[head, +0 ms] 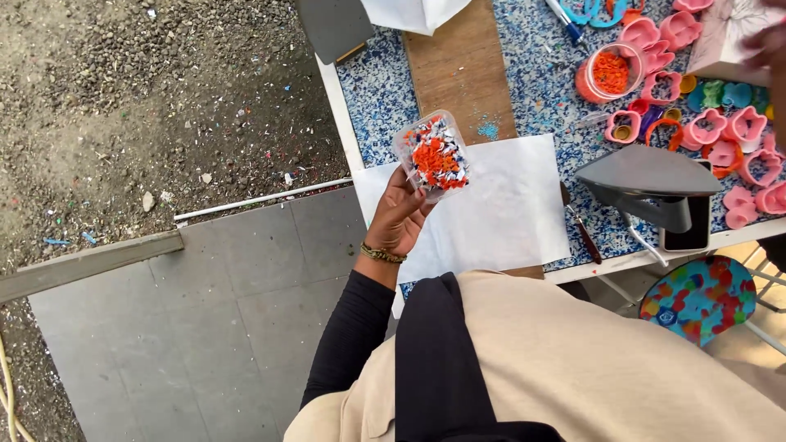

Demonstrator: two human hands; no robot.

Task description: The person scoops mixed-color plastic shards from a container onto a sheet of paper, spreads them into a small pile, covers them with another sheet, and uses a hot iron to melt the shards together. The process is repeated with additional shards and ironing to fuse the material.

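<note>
**Tub of shreds held over the counter edge**

Far left: gravel ground and grey paving slabs (205, 327). Left hand (399, 219) closed around a small clear plastic tub of orange, white and blue shreds (434, 155), raised and tilted just above a white paper sheet (508, 213) on the blue-speckled counter (372, 90). Likely risk: tilt spilling shreds off the near edge onto the paving. Further right, a grey clothes iron (647, 184), pink cutter moulds (712, 127). Right hand (765, 41) barely in view at the top corner; grip impossible to tell.
</note>
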